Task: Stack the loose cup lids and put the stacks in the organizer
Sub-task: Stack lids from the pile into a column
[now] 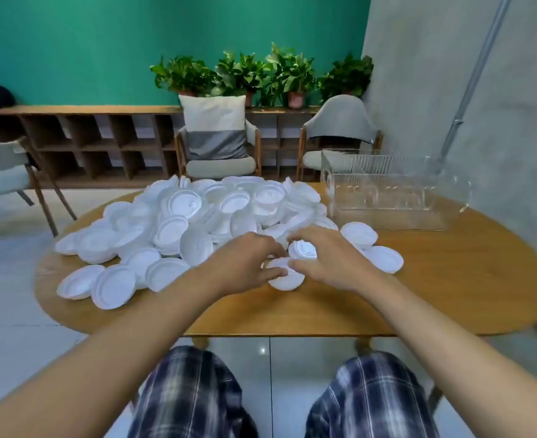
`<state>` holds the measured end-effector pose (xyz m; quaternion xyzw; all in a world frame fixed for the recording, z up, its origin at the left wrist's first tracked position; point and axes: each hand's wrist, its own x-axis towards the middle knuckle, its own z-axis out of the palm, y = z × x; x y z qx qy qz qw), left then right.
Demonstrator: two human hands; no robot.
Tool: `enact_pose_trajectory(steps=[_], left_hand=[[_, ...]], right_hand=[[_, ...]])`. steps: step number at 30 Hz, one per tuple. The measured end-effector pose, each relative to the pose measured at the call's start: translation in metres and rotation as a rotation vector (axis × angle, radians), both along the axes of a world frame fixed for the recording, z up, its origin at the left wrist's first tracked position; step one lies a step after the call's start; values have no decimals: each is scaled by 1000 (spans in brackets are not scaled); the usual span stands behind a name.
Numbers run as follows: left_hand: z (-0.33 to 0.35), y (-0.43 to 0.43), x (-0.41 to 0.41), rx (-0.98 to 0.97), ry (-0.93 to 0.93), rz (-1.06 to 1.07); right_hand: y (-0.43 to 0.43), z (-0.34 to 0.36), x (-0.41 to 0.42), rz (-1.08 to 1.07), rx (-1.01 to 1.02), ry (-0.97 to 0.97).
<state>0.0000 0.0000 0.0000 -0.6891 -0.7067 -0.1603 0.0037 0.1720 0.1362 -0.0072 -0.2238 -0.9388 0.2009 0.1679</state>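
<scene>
At the wooden bench's [450,279] far right a clear organizer [387,197] is standing; left hand [248,260] is pinching the lower lid [284,281], right hand [324,257] the upper lid [303,249], beside heaped lids [197,216].

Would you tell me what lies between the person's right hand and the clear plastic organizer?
In the head view, one loose white plastic cup lid lies on the round wooden table between the right hand and the clear plastic organizer.
</scene>
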Motion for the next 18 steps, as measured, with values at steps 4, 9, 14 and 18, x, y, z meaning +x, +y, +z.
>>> enact_pose_trajectory(steps=[4,9,14,18], left_hand=[[-37,11,11,-39,-63,21],[-63,24,16,1,-20,40],[-77,12,24,291,-276,85],[-71,7,34,276,-1080,239]], right_hand=[[2,-25,15,-60,-47,37],[4,-50,32,-118,-145,115],[-3,-67,33,-114,-267,240],[-11,-71,20,-84,-293,367]])
